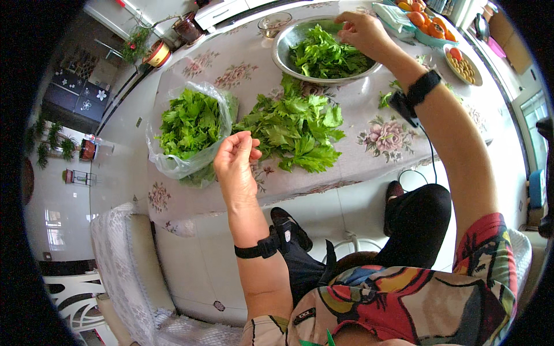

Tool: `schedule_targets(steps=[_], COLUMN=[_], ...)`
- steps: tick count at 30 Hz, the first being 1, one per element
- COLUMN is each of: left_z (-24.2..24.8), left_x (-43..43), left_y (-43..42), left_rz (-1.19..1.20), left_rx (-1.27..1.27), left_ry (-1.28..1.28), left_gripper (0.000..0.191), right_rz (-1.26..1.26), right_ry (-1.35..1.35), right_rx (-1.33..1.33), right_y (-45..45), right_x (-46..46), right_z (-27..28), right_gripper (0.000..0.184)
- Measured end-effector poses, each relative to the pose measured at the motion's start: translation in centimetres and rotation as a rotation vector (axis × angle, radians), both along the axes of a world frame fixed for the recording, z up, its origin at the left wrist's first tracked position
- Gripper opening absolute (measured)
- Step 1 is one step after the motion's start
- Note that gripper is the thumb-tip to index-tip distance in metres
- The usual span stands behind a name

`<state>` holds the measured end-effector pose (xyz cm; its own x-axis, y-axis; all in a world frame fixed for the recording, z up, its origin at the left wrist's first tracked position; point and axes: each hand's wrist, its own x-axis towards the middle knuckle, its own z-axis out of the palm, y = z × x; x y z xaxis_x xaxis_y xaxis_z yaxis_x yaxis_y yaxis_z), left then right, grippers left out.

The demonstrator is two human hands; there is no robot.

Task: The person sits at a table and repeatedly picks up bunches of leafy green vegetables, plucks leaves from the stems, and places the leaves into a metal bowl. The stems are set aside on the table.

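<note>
My left hand [238, 164] hovers at the table's near side, fingers loosely curled; whether anything is pinched in it cannot be told. Just beyond it lies a heap of leafy green celery tops [298, 129] on the cloth. To its left, a clear plastic bag [173, 166] stands open, filled with more celery leaves [190, 123]. My right hand [365, 36] is over the right rim of a stainless steel bowl [283, 65], fingers apart, with nothing visible between them. Torn green leaves [326, 54] fill much of that bowl.
A flowered tablecloth [376, 160] covers the table. Behind the bowl sits a glass bowl [275, 26]. At the back right are a basket of persimmons [435, 30] and an oval dish [465, 67] of small round fruits. A black cable [433, 151] hangs from my right wrist strap.
</note>
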<state>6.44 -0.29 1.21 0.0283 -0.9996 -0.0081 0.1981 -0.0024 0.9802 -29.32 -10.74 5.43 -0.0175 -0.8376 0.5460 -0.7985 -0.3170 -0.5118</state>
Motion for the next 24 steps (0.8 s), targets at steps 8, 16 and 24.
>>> schedule_targets(steps=[8, 16, 24], left_z=[-1.4, -2.1, -3.3], left_x=[1.4, -3.7, -7.8], left_y=[-0.7, 0.9, 0.6], left_rz=[0.045, -0.082, -0.071], left_rx=[-0.09, -0.639, -0.694], left_ry=[-0.102, -1.181, -1.507], left_gripper=[0.018, 0.088, 0.078], right_rz=[0.14, 0.359, 0.34], right_ry=[-0.624, -0.419, -0.617], right_rx=[0.296, 0.472, 0.641], right_y=[13.3, 20.8, 22.5], right_x=[6.7, 12.7, 11.1], right_z=[-2.3, -6.0, -7.5], right_gripper=[0.016, 0.013, 0.011])
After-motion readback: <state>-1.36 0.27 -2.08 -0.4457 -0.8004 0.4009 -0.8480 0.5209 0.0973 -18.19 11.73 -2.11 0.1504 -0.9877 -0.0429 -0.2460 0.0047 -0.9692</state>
